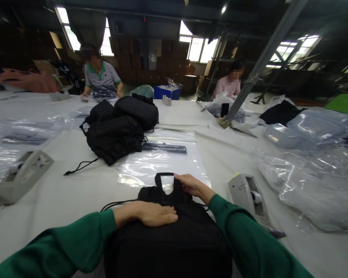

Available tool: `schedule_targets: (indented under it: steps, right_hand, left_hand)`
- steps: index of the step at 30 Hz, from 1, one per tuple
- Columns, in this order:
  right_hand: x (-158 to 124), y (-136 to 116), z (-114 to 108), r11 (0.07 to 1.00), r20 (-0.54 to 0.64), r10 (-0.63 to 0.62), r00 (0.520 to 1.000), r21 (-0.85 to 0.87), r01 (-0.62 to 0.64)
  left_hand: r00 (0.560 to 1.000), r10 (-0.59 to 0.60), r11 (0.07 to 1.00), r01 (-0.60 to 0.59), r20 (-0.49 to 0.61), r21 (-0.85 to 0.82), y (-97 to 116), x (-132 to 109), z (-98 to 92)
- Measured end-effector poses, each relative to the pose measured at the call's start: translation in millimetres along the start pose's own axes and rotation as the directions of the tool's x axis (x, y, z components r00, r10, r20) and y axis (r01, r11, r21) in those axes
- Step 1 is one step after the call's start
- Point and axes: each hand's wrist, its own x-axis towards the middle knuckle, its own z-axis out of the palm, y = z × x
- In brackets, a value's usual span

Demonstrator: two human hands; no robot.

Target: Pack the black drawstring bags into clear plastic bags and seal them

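A black backpack [174, 243] lies in front of me, its top pointing away. My left hand [158, 213] rests flat on its upper part, fingers stretched out side by side. At the top, my right hand [189, 184] pinches the right side of the webbing carry handle [165, 175], which stands up in a loop. Thin black drawcords stick out at both sides of the bag. Just beyond the handle, a clear plastic bag [162, 164] with a dark printed block lies flat on the table.
Several black backpacks [116, 135] are piled ahead to the left. Tape dispensers stand at left [21, 177] and right [248, 197]. Clear plastic bags [310, 185] heap on the right side of the white table [75, 200]. A slanted metal post [266, 58] rises at right. Two people work across the table.
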Motion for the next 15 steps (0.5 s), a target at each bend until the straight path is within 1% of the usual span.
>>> schedule_targets:
  steps: [1, 2, 4, 5, 7, 8, 9, 10, 11, 12, 13, 14, 15]
  right_hand:
    - [7, -4, 8, 1.000, 0.023, -0.009, 1.000, 0.007, 0.009]
    - [10, -7, 13, 1.000, 0.039, -0.028, 0.999, 0.014, 0.027]
    - [3, -14, 15, 0.996, 0.066, -0.082, 0.994, 0.029, 0.081]
    - [-5, -16, 13, 0.994, 0.091, -0.103, 0.990, 0.026, 0.101]
    - [-28, -15, 6, 0.991, 0.193, -0.123, 0.974, -0.025, 0.130]
    - [-41, -12, 1, 0.983, 0.252, -0.138, 0.958, -0.083, 0.164]
    - [-52, -7, -3, 0.961, 0.306, -0.169, 0.937, -0.162, 0.226]
    - [-62, 0, -7, 0.917, 0.352, -0.211, 0.912, -0.253, 0.309]
    - [-70, 6, -9, 0.850, 0.385, -0.257, 0.886, -0.346, 0.397]
    - [-75, 12, -11, 0.771, 0.408, -0.303, 0.861, -0.425, 0.473]
    - [-77, 17, -12, 0.692, 0.432, -0.336, 0.837, -0.490, 0.531]
    - [-78, 21, -11, 0.623, 0.458, -0.348, 0.818, -0.540, 0.567]
    - [-76, 23, -10, 0.572, 0.478, -0.347, 0.807, -0.574, 0.586]
  left_hand:
    - [0.999, 0.002, 1.000, -0.002, 0.035, -0.004, -5, 6, 3.2]
    - [0.999, 0.007, 1.000, -0.007, 0.041, -0.001, -11, 10, 4.7]
    - [1.000, 0.009, 1.000, -0.009, 0.003, 0.004, -23, 11, 4.9]
    - [1.000, 0.004, 1.000, -0.004, -0.014, 0.006, -27, 11, 4.8]
    - [0.999, -0.002, 1.000, 0.002, -0.038, 0.012, -31, 9, 6.1]
    - [0.999, -0.004, 1.000, 0.005, -0.049, 0.016, -31, 8, 7.8]
    - [0.998, -0.013, 1.000, 0.014, -0.063, 0.026, -29, 7, 10.0]
    - [0.996, -0.022, 0.999, 0.026, -0.084, 0.045, -27, 6, 12.3]
    - [0.992, -0.026, 0.996, 0.036, -0.124, 0.077, -24, 6, 14.2]
    - [0.982, -0.017, 0.990, 0.042, -0.189, 0.133, -20, 5, 15.0]
    - [0.961, 0.016, 0.976, 0.045, -0.276, 0.213, -16, 5, 14.2]
    - [0.925, 0.071, 0.952, 0.049, -0.374, 0.303, -13, 5, 11.6]
    - [0.872, 0.141, 0.922, 0.057, -0.469, 0.384, -10, 7, 7.3]
